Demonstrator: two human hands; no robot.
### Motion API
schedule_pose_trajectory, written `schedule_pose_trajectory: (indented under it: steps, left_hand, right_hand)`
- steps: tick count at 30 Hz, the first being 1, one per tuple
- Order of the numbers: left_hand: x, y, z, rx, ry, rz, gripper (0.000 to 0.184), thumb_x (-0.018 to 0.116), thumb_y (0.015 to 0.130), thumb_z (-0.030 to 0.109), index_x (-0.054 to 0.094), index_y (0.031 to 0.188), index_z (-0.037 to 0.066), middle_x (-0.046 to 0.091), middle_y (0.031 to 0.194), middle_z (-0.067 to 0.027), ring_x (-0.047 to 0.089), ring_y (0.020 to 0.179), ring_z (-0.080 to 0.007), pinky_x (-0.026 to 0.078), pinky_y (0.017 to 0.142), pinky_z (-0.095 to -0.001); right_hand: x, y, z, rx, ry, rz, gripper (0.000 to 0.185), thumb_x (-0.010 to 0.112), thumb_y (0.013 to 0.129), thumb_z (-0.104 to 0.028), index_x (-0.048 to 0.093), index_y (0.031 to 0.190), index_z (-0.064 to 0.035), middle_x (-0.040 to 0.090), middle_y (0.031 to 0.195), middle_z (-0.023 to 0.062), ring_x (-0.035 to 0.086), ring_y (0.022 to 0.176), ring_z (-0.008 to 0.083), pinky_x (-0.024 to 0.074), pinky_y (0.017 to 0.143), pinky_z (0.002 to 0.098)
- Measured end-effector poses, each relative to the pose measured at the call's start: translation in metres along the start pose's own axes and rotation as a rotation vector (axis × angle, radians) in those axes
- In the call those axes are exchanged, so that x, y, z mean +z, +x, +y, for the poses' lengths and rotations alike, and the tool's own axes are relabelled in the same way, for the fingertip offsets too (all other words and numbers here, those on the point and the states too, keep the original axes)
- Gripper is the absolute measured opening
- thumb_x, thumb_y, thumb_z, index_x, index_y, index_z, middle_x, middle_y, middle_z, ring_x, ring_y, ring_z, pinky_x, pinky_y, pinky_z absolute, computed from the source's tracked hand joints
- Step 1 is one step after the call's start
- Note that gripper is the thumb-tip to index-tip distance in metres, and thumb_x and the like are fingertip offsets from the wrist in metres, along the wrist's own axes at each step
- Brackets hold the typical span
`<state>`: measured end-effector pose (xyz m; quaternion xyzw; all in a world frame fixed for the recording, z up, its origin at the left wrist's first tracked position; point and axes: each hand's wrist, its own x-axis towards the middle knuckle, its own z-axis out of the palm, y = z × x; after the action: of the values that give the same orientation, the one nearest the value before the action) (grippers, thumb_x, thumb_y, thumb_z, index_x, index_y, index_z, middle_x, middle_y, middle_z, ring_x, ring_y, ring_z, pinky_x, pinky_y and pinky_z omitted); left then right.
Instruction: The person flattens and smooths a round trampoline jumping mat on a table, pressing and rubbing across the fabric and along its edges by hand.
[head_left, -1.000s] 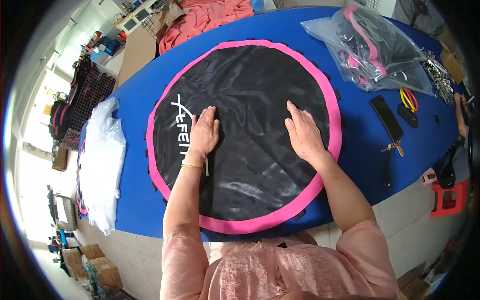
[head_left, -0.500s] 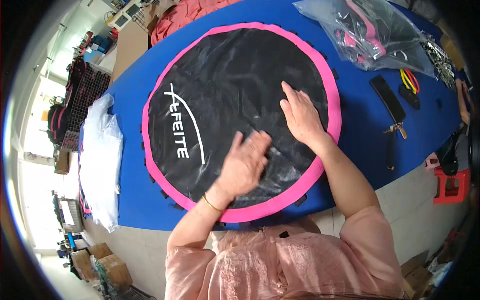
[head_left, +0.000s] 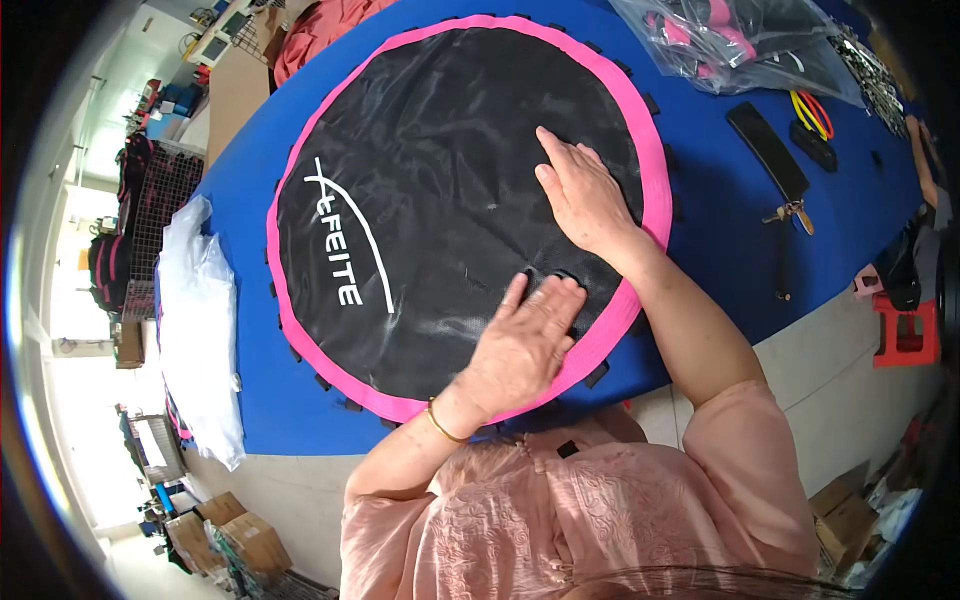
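Note:
A round black mat (head_left: 430, 160) with a pink border and white lettering at its left lies flat on the blue table. My left hand (head_left: 525, 345) rests palm down on the mat's lower right part, fingers spread, with a gold bangle at the wrist. Farther up and to the right, my right hand (head_left: 585, 195) lies on the black fabric close to the pink border, fingers extended and thumb apart. Neither hand grips anything. Small black tabs stick out around the mat's edge.
The blue table (head_left: 700, 330) also bears a white plastic bag (head_left: 200, 340) at left, a clear bag (head_left: 745, 50) of black and pink pieces, a dark phone (head_left: 768, 150), keys (head_left: 790, 215) and yellow and red loops (head_left: 812, 112). A red stool (head_left: 905, 330) stands at right.
My left hand has moved from over the lettering to the mat's lower right, uncovering the lettering. My right hand stays on the mat's right side. The table now sits higher in view.

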<state>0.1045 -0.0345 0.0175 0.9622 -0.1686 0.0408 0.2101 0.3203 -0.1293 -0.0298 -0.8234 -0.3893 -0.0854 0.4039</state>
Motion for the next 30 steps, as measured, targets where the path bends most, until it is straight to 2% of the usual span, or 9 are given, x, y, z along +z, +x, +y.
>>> schedule_pose_trajectory:
  steps: [3,5,8,12,14,17,22,26,30]
  left_hand:
    - [0.000,0.001,0.003,0.003,-0.009,-0.007,0.062,0.063,0.099,0.019,0.046,0.155,0.000,0.057,0.152,-0.0193,0.049,0.147,-0.0336,0.025,0.127,-0.0570]
    - [-0.008,0.004,-0.009,-0.068,0.070,0.019,0.060,0.062,0.099,0.019,0.047,0.155,0.000,0.057,0.152,-0.0192,0.051,0.145,-0.0337,0.027,0.127,-0.0570]
    - [-0.022,0.003,-0.049,-0.190,0.210,0.083,0.057,0.060,0.100,0.018,0.048,0.153,0.001,0.058,0.151,-0.0202,0.054,0.142,-0.0351,0.031,0.124,-0.0578]
    - [-0.036,-0.008,-0.089,-0.328,0.288,0.128,0.053,0.055,0.103,0.016,0.048,0.153,0.000,0.056,0.153,-0.0216,0.052,0.144,-0.0362,0.031,0.125,-0.0556]
    - [-0.037,-0.016,-0.082,-0.327,0.287,0.106,0.054,0.056,0.102,0.016,0.047,0.153,-0.001,0.055,0.153,-0.0230,0.051,0.145,-0.0371,0.031,0.125,-0.0553]
    - [-0.034,-0.031,-0.037,-0.253,0.217,0.005,0.058,0.059,0.100,0.016,0.045,0.154,-0.003,0.054,0.153,-0.0233,0.050,0.145,-0.0386,0.030,0.125,-0.0564]
    - [-0.013,-0.061,0.029,-0.178,0.037,-0.090,0.064,0.062,0.100,0.020,0.043,0.158,0.000,0.054,0.156,-0.0202,0.052,0.145,-0.0363,0.031,0.125,-0.0567]
    - [-0.015,-0.067,0.021,-0.246,0.051,-0.061,0.063,0.061,0.101,0.021,0.043,0.158,0.000,0.053,0.156,-0.0197,0.050,0.146,-0.0358,0.029,0.125,-0.0565]
    - [-0.034,-0.071,-0.034,-0.453,0.221,0.057,0.058,0.055,0.105,0.020,0.042,0.158,-0.001,0.052,0.157,-0.0206,0.048,0.147,-0.0372,0.028,0.126,-0.0564]
  right_hand:
    - [-0.002,0.000,0.000,-0.005,0.010,0.000,0.051,0.044,0.113,-0.030,0.043,0.154,-0.0005,0.062,0.138,0.0279,0.058,0.129,0.0435,0.0394,0.118,0.0531]
    - [-0.001,0.000,-0.001,0.003,0.008,0.000,0.051,0.044,0.113,-0.030,0.043,0.154,-0.0006,0.062,0.138,0.0279,0.058,0.129,0.0442,0.0394,0.118,0.0532]
    - [0.000,-0.001,-0.001,0.010,0.003,0.010,0.051,0.044,0.113,-0.030,0.043,0.154,-0.0007,0.062,0.137,0.0280,0.058,0.128,0.0451,0.0397,0.118,0.0535]
    - [0.001,-0.001,-0.002,-0.002,0.002,0.032,0.050,0.044,0.113,-0.030,0.044,0.153,-0.0005,0.063,0.135,0.0280,0.059,0.127,0.0450,0.0404,0.117,0.0539]
    - [-0.001,-0.001,-0.003,0.006,0.008,0.012,0.050,0.044,0.113,-0.030,0.044,0.153,-0.0004,0.063,0.134,0.0280,0.059,0.127,0.0449,0.0405,0.117,0.0540]
    - [0.000,-0.002,-0.002,0.017,0.015,-0.007,0.050,0.044,0.113,-0.030,0.044,0.153,-0.0003,0.064,0.134,0.0279,0.059,0.126,0.0447,0.0405,0.117,0.0543]
    - [-0.003,-0.001,-0.005,0.019,0.014,-0.022,0.050,0.045,0.112,-0.030,0.044,0.153,-0.0010,0.063,0.135,0.0275,0.059,0.127,0.0446,0.0402,0.117,0.0543]
    - [-0.004,0.000,-0.005,0.028,0.009,-0.028,0.050,0.045,0.112,-0.031,0.045,0.154,-0.0029,0.063,0.137,0.0271,0.057,0.129,0.0460,0.0399,0.118,0.0530]
    - [-0.001,-0.001,-0.001,0.012,0.006,-0.019,0.051,0.043,0.113,-0.034,0.045,0.155,-0.0042,0.061,0.140,0.0264,0.056,0.132,0.0456,0.0398,0.119,0.0527]
